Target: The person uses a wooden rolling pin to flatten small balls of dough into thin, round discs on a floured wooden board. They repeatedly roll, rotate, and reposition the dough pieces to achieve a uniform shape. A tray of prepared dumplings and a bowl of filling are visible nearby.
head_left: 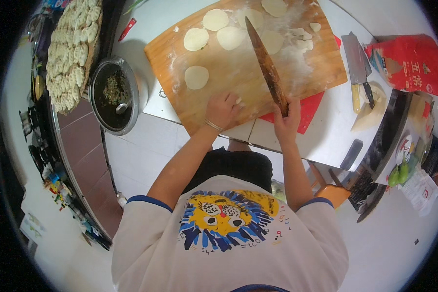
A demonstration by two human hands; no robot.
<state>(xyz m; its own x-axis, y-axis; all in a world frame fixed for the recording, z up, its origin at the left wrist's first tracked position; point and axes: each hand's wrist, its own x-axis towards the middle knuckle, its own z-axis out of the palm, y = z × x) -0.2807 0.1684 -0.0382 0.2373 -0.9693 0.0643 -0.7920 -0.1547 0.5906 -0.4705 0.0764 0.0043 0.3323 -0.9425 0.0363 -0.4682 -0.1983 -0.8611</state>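
Observation:
My right hand (288,119) is wrapped round the near end of a long, tapered wooden rolling pin (266,65), which slants up and away to the left over the board. My left hand (222,109) rests low over the floury wooden board (180,36), fingers curled, with a small pale piece of dough (238,100) at the fingertips. One round dough wrapper (196,78) lies just beyond it. Several more wrappers (231,38) are spread at the far side, some partly behind the pin. Small lumps of dough (304,45) sit at the far right of the board.
Left of the board stands a metal bowl (140,92) of dark filling with a spoon (123,107). Beyond it, a tray carries many rows of dumplings (73,53). To the right lie a cleaver (356,58), another knife (369,95), a red bag (411,65) and a phone (351,154).

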